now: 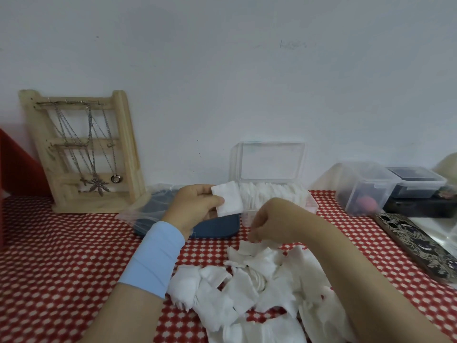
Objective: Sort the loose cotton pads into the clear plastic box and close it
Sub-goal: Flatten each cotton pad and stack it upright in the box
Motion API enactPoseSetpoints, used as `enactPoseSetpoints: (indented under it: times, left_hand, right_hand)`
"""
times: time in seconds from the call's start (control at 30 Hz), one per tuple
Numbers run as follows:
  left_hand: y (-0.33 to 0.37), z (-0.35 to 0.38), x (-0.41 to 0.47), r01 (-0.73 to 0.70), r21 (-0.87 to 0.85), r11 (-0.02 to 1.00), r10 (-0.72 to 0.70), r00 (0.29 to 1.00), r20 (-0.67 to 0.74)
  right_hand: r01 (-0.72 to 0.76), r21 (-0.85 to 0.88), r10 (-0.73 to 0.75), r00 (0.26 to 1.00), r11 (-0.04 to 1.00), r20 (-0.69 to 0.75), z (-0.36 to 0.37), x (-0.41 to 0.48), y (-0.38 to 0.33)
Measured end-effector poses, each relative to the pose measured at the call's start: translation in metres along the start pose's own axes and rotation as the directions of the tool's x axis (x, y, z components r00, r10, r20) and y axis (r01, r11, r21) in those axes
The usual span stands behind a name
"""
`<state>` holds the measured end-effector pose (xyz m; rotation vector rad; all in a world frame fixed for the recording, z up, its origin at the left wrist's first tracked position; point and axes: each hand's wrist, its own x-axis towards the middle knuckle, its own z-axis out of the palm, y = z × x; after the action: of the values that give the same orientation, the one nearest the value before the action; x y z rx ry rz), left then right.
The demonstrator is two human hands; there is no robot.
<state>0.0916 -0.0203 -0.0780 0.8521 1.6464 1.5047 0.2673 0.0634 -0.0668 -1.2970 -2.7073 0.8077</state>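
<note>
While the left hand (195, 206) pinches a square white cotton pad (228, 199) just left of the clear plastic box (272, 167), the right hand's (272, 221) curled grip cannot be told.

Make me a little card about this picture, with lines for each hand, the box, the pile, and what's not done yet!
left hand: holds cotton pads next to the box
right hand: fingers curled down at the top of the pile; grip unclear
clear plastic box: lid standing open, a row of pads inside
pile: many loose pads on the red patterned cloth, nearest the person
not done yet: pile not sorted, lid not closed
also there: wooden necklace stand, phone
</note>
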Motion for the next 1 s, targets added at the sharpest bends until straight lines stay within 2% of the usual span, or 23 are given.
enactPoseSetpoints:
  times: [0.1,0.2,0.27,0.37,0.53,0.6,0.7,0.8,0.9,1.0]
  left_hand:
    - [0.002,0.001,0.000,0.004,-0.010,1.000,-0.004,1.000,-0.021]
    - [0.003,0.002,-0.001,0.023,-0.053,0.998,-0.024,1.000,-0.010]
    - [0.003,0.002,-0.002,0.031,-0.071,0.997,-0.031,1.000,0.001]
    - [0.003,0.002,-0.002,0.011,-0.061,0.998,-0.012,1.000,-0.022]
    - [0.001,0.002,0.000,-0.021,-0.100,0.995,0.012,0.996,-0.088]
    - [0.001,0.005,-0.002,-0.012,-0.126,0.992,0.006,0.999,-0.053]
    - [0.002,0.013,-0.005,0.012,-0.162,0.987,0.000,0.997,0.071]
    - [0.005,0.021,-0.011,0.041,-0.195,0.980,-0.006,0.984,0.175]
    - [0.006,0.024,-0.013,0.064,-0.208,0.976,-0.026,0.983,0.182]
    - [0.005,0.024,-0.015,0.076,-0.224,0.972,-0.032,0.981,0.194]
  right_hand:
    - [0.050,-0.146,-0.025,0.985,0.988,0.170,0.010,0.000,0.000]
    - [0.078,-0.179,-0.041,0.978,0.981,0.204,0.015,0.002,0.000]
    - [0.056,-0.139,-0.030,0.982,0.989,0.186,0.012,0.001,0.002]
    - [0.055,0.014,-0.056,0.993,0.998,0.105,0.001,-0.004,0.003]
    - [0.136,0.360,-0.074,0.981,0.923,-0.181,-0.024,-0.010,0.003]
    - [0.154,0.446,-0.059,0.974,0.882,-0.219,-0.030,-0.013,0.000]
    - [0.164,0.569,-0.038,0.973,0.806,-0.227,-0.027,-0.017,-0.010]
    - [0.162,0.562,0.002,0.960,0.811,-0.279,-0.021,-0.014,-0.014]
    - [0.141,0.490,0.024,0.948,0.860,-0.316,-0.019,-0.010,-0.013]
    - [0.130,0.492,0.056,0.937,0.861,-0.346,-0.018,-0.006,-0.009]
